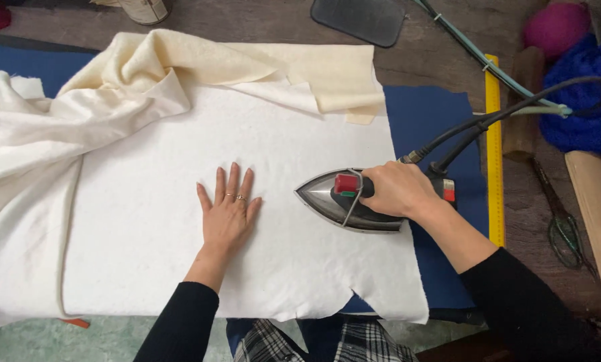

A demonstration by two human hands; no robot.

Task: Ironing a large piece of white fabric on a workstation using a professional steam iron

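While left hand (226, 214) lies flat, fingers spread, on white fabric (179, 221), right hand (397, 190) grips iron (344, 201) handle near fabric's right edge. Bare cloth betw. them. Yellow ruler (493, 154) right of iron; bunched cream cloth (112, 80) upper left on worktop (260, 20).

The white cloth (179, 268) lies flat and open in front of the iron (344, 201), but the left hand (226, 214) rests there (fingers spread); bunched cream cloth (146, 74) blocks the far left
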